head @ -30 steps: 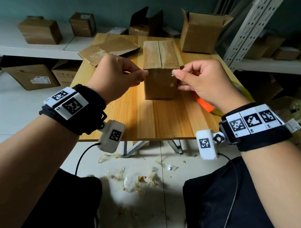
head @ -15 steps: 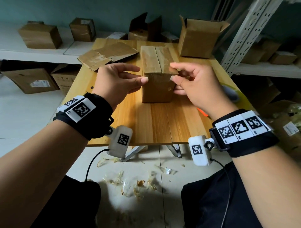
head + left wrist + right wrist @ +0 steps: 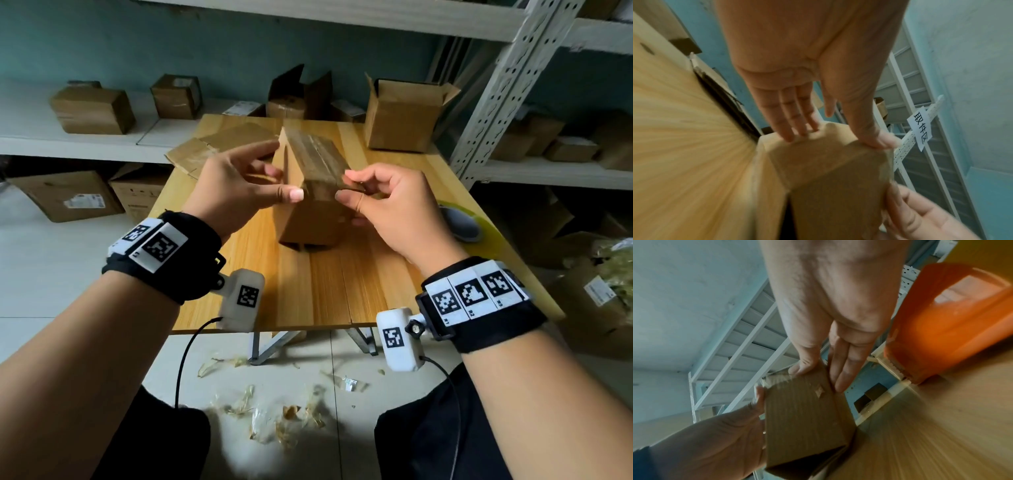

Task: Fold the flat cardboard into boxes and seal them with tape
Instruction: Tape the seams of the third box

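A small brown cardboard box (image 3: 310, 219) with clear tape along its top seam is raised off the wooden table (image 3: 308, 294) and tipped, so its dark underside shows. My left hand (image 3: 274, 181) grips its left side, thumb on the near top edge and fingers along the flank. My right hand (image 3: 346, 186) pinches the right top corner. In the left wrist view the left hand (image 3: 834, 136) spans the box (image 3: 828, 170). In the right wrist view the right hand (image 3: 818, 378) holds the box (image 3: 801, 415) by its taped edge.
Flat cardboard pieces (image 3: 219, 144) lie at the table's back left, and an open box (image 3: 400, 116) stands at the back right. A tape roll (image 3: 460, 222) in an orange dispenser (image 3: 947, 324) sits at the right edge. Shelves with boxes surround the table.
The box stood flat on the table with both hands at its near top edge. Both hands now grip its sides and have lifted and tipped it.
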Available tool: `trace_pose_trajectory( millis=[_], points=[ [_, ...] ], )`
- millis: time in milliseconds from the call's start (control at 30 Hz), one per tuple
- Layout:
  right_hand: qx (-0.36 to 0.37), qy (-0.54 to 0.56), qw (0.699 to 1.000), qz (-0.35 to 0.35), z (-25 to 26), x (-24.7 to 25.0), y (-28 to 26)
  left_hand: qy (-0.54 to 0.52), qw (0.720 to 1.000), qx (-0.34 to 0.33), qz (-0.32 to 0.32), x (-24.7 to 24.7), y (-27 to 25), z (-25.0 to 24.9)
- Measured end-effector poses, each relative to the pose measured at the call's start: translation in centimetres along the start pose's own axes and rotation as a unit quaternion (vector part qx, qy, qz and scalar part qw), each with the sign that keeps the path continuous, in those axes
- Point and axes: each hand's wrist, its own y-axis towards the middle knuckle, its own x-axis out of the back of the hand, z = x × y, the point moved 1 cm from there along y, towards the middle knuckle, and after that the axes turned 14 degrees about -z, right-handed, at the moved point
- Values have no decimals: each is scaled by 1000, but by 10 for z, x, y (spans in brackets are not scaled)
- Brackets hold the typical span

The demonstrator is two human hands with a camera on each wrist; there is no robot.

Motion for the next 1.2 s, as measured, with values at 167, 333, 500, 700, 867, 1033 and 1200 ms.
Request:
trace_pose_trajectory(
  millis=[167, 333, 500, 700, 867, 1033, 1200],
  points=[
    [24, 53, 998, -14, 10, 5, 1, -77, 991, 86, 68, 2, 0, -16],
    [16, 75, 997, -10, 21, -2, -5, -63, 989, 115, 74, -5, -7, -15],
    [-36, 39, 998, -13, 36, -16, -14, -78, 994, 78, 22, -22, -18, -11],
    [-127, 48, 991, -10, 47, -18, -23, 1, 994, -91, -67, -30, -25, -11],
    [-128, 61, 990, -19, 49, -20, -30, -39, 989, -119, -85, -29, -24, -12],
    [-111, 85, 978, -155, 47, -9, -22, 7, 979, -170, -112, -24, -27, -19],
    [-83, 93, 973, -195, 40, -4, -15, -18, 970, -207, -123, -24, -34, -22]
  ],
)
